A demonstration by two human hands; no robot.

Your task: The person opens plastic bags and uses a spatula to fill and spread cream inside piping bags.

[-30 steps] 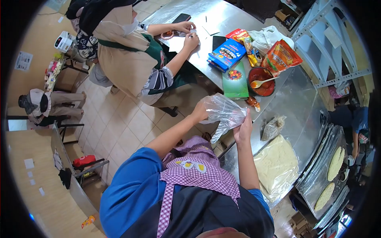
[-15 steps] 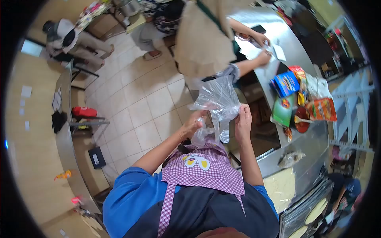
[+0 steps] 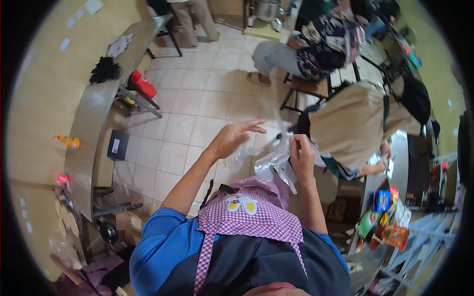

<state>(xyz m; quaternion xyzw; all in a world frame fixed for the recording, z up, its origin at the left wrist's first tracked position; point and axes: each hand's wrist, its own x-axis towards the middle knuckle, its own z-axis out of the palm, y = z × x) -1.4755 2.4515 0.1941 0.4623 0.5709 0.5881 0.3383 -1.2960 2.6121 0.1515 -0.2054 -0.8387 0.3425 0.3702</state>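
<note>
My right hand (image 3: 301, 152) is pinched closed on a clear plastic bag (image 3: 274, 165) in front of my apron. Loose, strip-like ends of the bag hang below the fingers, and a blurred, see-through part rises above them. To the left, my left hand (image 3: 234, 140) has its fingers stretched out toward the bag. A crumpled piece of clear plastic (image 3: 237, 159) hangs just under that palm; whether it joins the bag I cannot tell. The checked purple apron (image 3: 252, 204) lies below both hands.
At right, a person in a beige covering (image 3: 348, 126) works at a metal table holding food packets (image 3: 382, 201). Another person (image 3: 321, 49) sits on a stool beyond. A long table (image 3: 89, 143) lines the left wall, with a dark box (image 3: 118, 145) on the tiled floor.
My view has turned left, so the table and packets sit farther right. My left fingers have straightened out. The bag, spread wide before, is now narrower and blurred above my right hand.
</note>
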